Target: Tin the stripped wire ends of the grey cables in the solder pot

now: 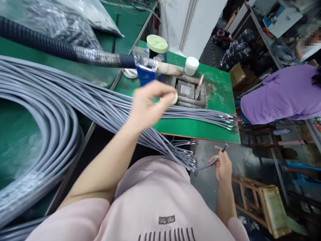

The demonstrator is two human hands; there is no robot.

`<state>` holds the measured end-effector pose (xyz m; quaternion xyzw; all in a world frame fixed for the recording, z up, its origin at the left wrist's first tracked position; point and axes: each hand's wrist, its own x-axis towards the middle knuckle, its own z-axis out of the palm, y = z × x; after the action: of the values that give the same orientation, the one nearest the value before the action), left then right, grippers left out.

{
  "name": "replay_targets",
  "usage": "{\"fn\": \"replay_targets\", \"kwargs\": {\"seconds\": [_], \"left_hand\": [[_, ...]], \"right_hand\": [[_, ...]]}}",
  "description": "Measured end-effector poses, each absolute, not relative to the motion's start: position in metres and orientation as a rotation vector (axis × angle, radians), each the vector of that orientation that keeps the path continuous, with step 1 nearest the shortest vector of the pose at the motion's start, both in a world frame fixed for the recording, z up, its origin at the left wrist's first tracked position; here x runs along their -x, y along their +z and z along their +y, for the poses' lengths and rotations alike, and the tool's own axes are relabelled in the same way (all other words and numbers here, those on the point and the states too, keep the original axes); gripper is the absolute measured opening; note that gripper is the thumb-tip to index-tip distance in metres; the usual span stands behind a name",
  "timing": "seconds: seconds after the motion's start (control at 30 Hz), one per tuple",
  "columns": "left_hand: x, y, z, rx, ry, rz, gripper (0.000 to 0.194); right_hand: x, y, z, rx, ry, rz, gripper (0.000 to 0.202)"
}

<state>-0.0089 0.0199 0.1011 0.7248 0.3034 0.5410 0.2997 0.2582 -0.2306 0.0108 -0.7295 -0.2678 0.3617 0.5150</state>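
My left hand (147, 105) is raised over the bundle of grey cables (107, 103), blurred, with thumb and forefinger pinched together; whether anything is between them is too small to tell. Off the bench's front edge, my right hand (222, 165) holds the end of one grey cable (204, 166) between its fingers, with dark wires sticking out. More cable ends (229, 122) with red and dark wires lie on the green bench at the right. Other ends (189, 154) hang below the bench edge. A small pale round lid or dish (173, 98) is partly hidden behind my left hand.
On the green bench (218, 83) stand a framed metal pot (185, 89) with a spatula (200, 86), a white tub (191, 66), a green-lidded jar (157, 44) and a ribbed hose (100, 57). A person in purple (278, 93) is at right, near a wooden stool (273, 211).
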Motion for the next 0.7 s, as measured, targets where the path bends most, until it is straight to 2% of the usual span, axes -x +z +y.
{"fn": "replay_targets", "kwargs": {"seconds": [0.07, 0.17, 0.4, 0.57, 0.7], "left_hand": [[-0.010, 0.072, 0.022, -2.220, 1.198, 0.889, 0.021], [-0.033, 0.033, 0.021, -2.583, 0.832, 1.094, 0.020], [-0.049, 0.019, 0.020, -2.830, 0.608, 1.066, 0.020], [-0.047, 0.024, 0.013, -2.758, 0.590, 1.055, 0.019], [-0.028, 0.045, -0.010, -2.582, 0.755, 0.947, 0.021]], "right_hand": [[-0.266, -0.013, -0.252, 2.030, 1.010, -0.758, 0.033], [-0.261, -0.030, -0.265, 2.136, 1.244, -0.940, 0.028], [-0.193, -0.014, -0.203, 1.607, 1.667, -1.074, 0.040], [-0.167, -0.004, -0.141, 1.266, 1.682, -0.911, 0.045], [-0.186, 0.015, -0.109, 1.166, 1.324, -0.639, 0.052]]}}
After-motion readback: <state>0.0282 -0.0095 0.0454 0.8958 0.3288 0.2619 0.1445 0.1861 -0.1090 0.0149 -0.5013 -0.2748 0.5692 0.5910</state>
